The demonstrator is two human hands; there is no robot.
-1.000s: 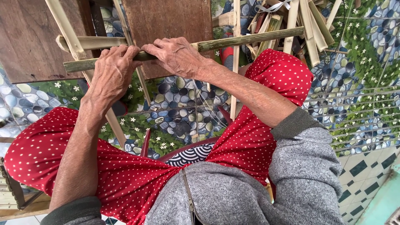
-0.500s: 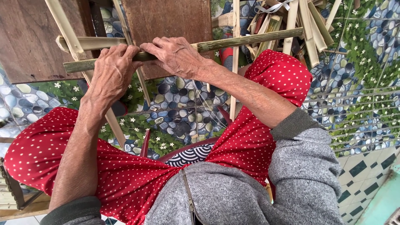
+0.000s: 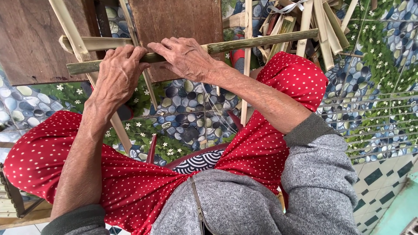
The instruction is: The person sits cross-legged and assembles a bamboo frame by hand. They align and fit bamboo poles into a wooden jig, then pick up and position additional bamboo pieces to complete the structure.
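Note:
A long green bamboo stick (image 3: 261, 41) lies crosswise over a frame of pale split bamboo slats (image 3: 69, 30). My left hand (image 3: 116, 74) wraps its fingers over the stick near its left end. My right hand (image 3: 185, 56) rests on the stick just to the right, fingertips pressing where a thin slat (image 3: 148, 87) crosses under it. The hands nearly touch. My knees in red dotted trousers (image 3: 287, 87) flank the frame.
Brown wooden boards (image 3: 178, 21) lie beneath the frame at the top. A bundle of cut bamboo strips (image 3: 313, 21) lies at the upper right. The floor is pebble-and-flower patterned tile (image 3: 374, 78). A wooden stool edge (image 3: 17, 209) shows at the lower left.

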